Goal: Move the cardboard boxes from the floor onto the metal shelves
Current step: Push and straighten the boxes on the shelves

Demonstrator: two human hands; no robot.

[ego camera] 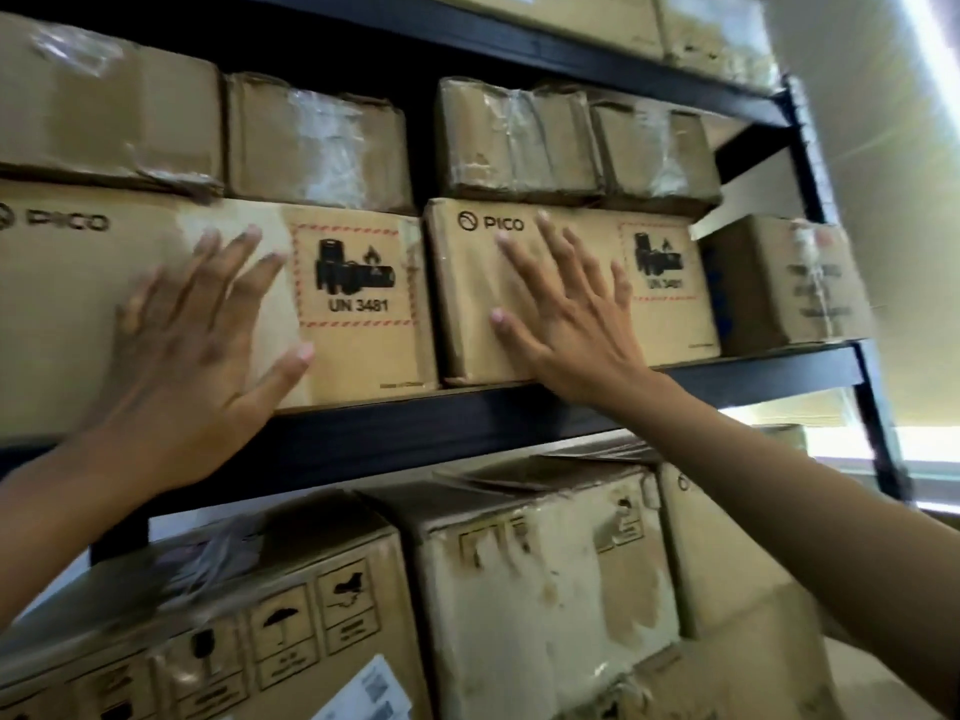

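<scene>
Both arms reach up to the black metal shelf (467, 428). Left hand (192, 356), fingers spread, presses flat on one PICO box (358, 356); right hand (571, 319), spread too, presses the next PICO box (467, 283) on that shelf.

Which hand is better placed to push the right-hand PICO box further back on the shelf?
Right. The right hand already lies flat, fingers spread, on the right PICO box; the left hand presses the left PICO box beside it.
</scene>
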